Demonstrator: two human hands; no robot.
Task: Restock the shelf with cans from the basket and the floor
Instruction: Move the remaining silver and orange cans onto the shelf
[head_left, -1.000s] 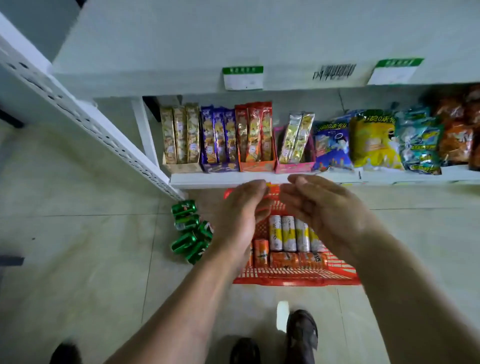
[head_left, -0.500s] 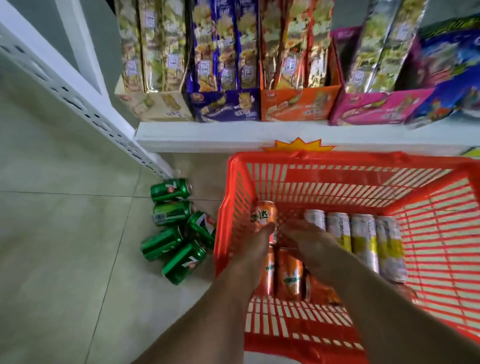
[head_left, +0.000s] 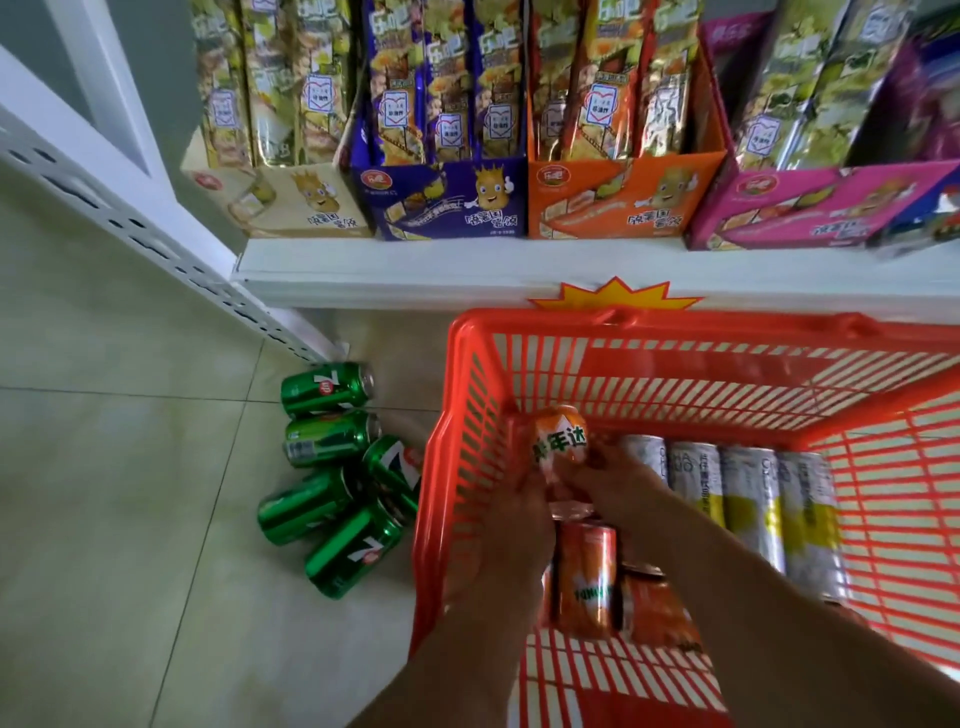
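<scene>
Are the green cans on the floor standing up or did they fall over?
Fallen over. All five green cans lie on their sides on the floor tiles left of the red basket, in a loose pile, their labels showing sideways.

Orange-red slatted plastic basket (head_left: 675, 364) at 4 o'clock. In it: an orange can (head_left: 560, 441) bearing green-and-white characters at centre; further orange cans (head_left: 587, 577) with green lettering at 6 o'clock; silver-white cans (head_left: 748, 499) banded yellow at 4 o'clock. Five glossy green 7-Up cans (head_left: 337, 478), marked in white and red, at 8 o'clock on pale beige floor tiles (head_left: 104, 493). White shelf (head_left: 415, 267) with a yellow-orange starburst tag (head_left: 615, 296) at 12 o'clock. Display boxes (head_left: 441, 197) across 11 to 2 o'clock: cream, purple, orange, magenta.
</scene>
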